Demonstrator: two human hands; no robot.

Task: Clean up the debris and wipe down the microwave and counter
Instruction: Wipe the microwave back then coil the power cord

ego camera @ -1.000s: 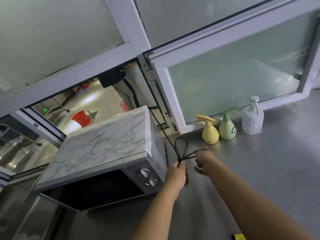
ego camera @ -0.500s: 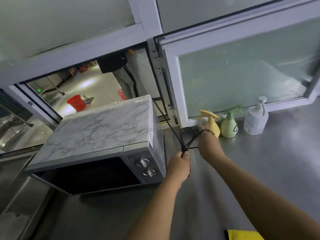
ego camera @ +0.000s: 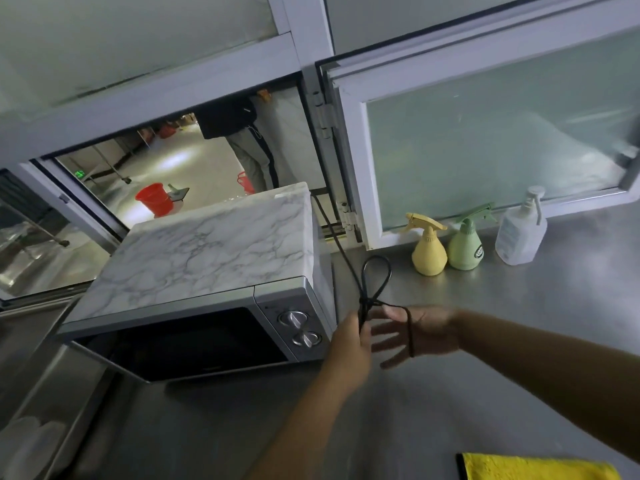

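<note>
I see my left hand (ego camera: 349, 344) pinching the black cord (ego camera: 375, 282) just right of the microwave (ego camera: 207, 282), which sits toward the counter's (ego camera: 519, 306) back-left. My right hand (ego camera: 415, 332) is spread open with a strand seemingly draped across it, and a yellow cloth (ego camera: 533, 467) lies at the counter's front edge.

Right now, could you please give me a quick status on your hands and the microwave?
Left hand pinching black power cord; right hand open, cord looped across it. Marble-topped silver microwave not yet wiped. Yellow cloth lying unused.

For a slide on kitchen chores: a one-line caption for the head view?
Left hand grips the looped microwave cord while the open right hand winds it.
</note>
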